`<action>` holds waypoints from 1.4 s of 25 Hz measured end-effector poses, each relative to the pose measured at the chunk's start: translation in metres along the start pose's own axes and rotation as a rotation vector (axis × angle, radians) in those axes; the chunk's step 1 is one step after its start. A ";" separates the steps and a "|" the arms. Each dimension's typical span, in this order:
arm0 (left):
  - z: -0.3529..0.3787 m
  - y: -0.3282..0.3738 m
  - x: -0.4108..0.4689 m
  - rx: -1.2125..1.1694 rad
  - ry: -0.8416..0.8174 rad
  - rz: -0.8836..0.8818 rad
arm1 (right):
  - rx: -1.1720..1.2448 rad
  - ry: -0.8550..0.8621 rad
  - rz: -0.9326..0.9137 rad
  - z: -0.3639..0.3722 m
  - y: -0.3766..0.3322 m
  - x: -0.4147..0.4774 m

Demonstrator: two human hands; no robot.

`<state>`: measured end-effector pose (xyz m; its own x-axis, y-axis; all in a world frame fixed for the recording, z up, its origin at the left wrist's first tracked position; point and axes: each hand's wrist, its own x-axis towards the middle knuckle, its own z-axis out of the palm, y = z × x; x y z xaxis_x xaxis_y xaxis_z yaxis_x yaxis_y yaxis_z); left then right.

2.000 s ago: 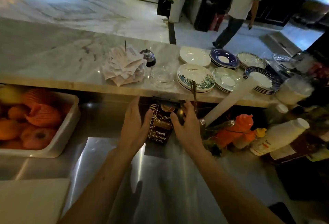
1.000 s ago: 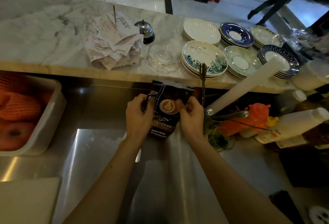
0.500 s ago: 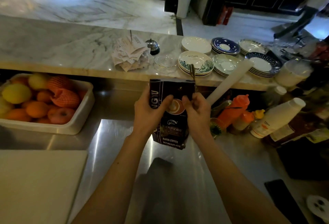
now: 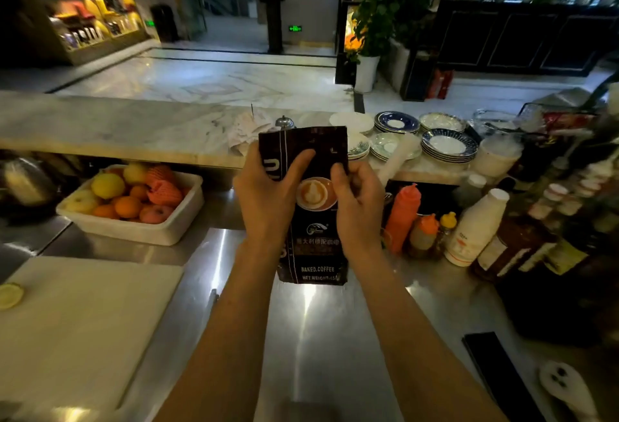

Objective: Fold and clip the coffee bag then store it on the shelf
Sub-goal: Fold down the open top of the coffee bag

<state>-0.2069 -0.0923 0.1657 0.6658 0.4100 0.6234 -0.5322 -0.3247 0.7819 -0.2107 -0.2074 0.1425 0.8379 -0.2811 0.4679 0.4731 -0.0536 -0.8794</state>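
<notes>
Holding the bag (image 4: 316, 247) upright above the steel counter (image 4: 335, 338), both hands clamped on its upper half. Left hand (image 4: 268, 197) wrapped round the left edge, thumb laid across the front panel. Right hand (image 4: 358, 207) pinching the right edge near the printed cup. Top of bag flat and unfolded, no clip on it.

To fold well, judged from this: flatten the top strip first, squeeze air down and out, then roll toward the front in even turns, thumbs keeping the crease square to both edges. Grip low enough that the top stays free to turn. Clip across the middle of the roll, not a corner, or one side may spring open.

Hard to make out: no clip seen anywhere, possibly lost in the dim clutter of bottles (image 4: 475, 224) at right. No shelf clearly identifiable either. Fingers behind the bag hidden, back face unseen. How full the bag is, not readable. Lower print partly blurred. Fruit tub (image 4: 167, 237) at left and plates (image 4: 449, 147) beyond, well apart from the bag.
</notes>
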 end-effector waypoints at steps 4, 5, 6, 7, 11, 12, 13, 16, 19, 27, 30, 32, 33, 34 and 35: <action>-0.007 0.037 -0.012 0.031 0.015 0.042 | -0.005 -0.078 -0.071 -0.014 -0.035 -0.005; -0.009 0.043 -0.014 0.036 -0.002 0.054 | 0.007 -0.097 -0.087 -0.014 -0.042 -0.006; -0.012 0.050 -0.015 0.039 -0.017 0.068 | 0.007 -0.108 -0.112 -0.013 -0.050 -0.005; -0.015 0.056 -0.016 0.047 -0.027 0.079 | -0.009 -0.107 -0.141 -0.012 -0.056 -0.004; -0.037 0.071 -0.006 0.039 -0.043 0.108 | -0.141 -0.069 -0.215 0.003 -0.083 0.000; -0.043 0.073 -0.001 0.039 -0.046 0.116 | -0.182 -0.055 -0.221 0.010 -0.090 0.001; -0.050 0.075 0.003 0.036 -0.046 0.120 | -0.222 -0.039 -0.234 0.016 -0.095 0.002; -0.073 0.076 0.016 0.031 -0.024 0.125 | -0.277 0.005 -0.335 0.042 -0.112 -0.004; -0.091 0.076 0.024 0.045 0.008 0.098 | -0.322 0.016 -0.401 0.063 -0.125 -0.012; -0.125 0.086 0.033 -0.029 0.006 0.033 | -0.329 0.094 -0.398 0.082 -0.142 -0.036; -0.134 0.088 0.032 -0.081 -0.064 0.056 | -0.321 0.113 -0.353 0.080 -0.145 -0.045; -0.139 0.088 0.031 -0.112 -0.079 0.081 | -0.309 0.114 -0.348 0.080 -0.147 -0.049; -0.141 0.090 0.030 -0.132 -0.064 0.088 | -0.310 0.111 -0.350 0.081 -0.149 -0.051; -0.144 0.091 0.029 -0.149 -0.039 0.090 | -0.314 0.107 -0.352 0.082 -0.151 -0.053; -0.147 0.092 0.028 -0.165 -0.020 0.083 | -0.316 0.103 -0.353 0.083 -0.153 -0.054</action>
<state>-0.3137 0.0148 0.2549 0.6257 0.3697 0.6869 -0.6631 -0.2117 0.7179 -0.3060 -0.1048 0.2588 0.6022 -0.2853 0.7456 0.6045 -0.4470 -0.6593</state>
